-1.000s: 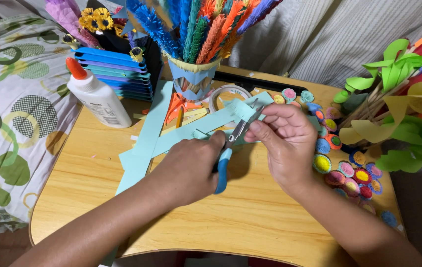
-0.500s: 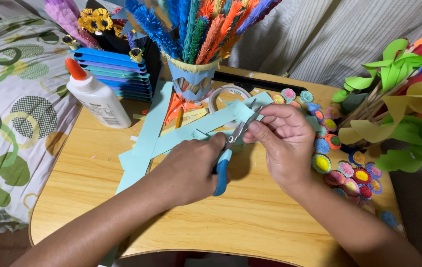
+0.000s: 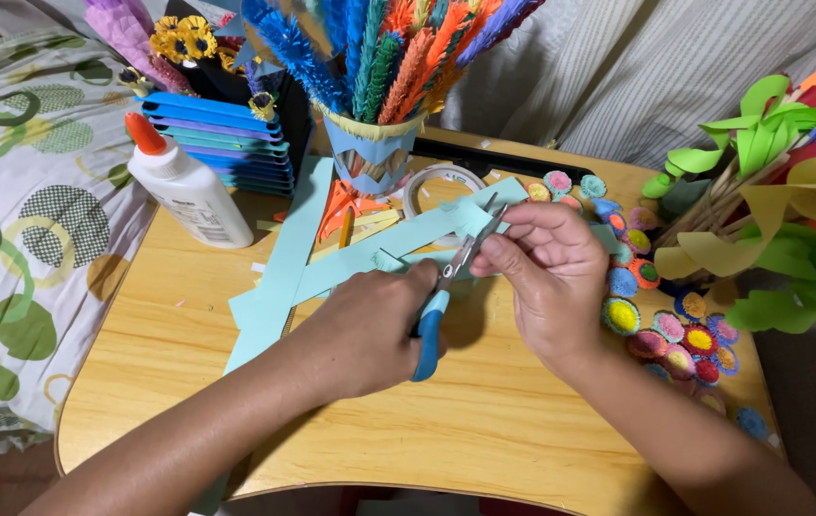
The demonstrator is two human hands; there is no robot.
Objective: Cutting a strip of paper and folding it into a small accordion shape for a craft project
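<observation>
At the centre of the frame, a person's left hand grips blue-handled scissors, fingers curled shut through the handle loops, which the hand mostly hides. The scissors' long axis runs on a diagonal from the handles at lower left to the blade tips at upper right, the tips pointing toward the upper centre of the frame. The right hand, just right of centre, pinches a pale blue paper strip between thumb and fingertips, right beside the blades; whether the blades are parted or closed on the paper cannot be made out, since the fingers cover that spot. The strip's long axis slants from lower left to upper right across the wooden desk, over a second pale blue strip that lies more steeply. At upper left stands a white glue bottle with an orange cap, beside a stack of coloured sheets. A paper cup holding fringed paper stems stands at top centre, its upper part cut off by the frame. Small round paper flowers lie scattered at right, below green and yellow paper leaves that the right edge crops.
</observation>
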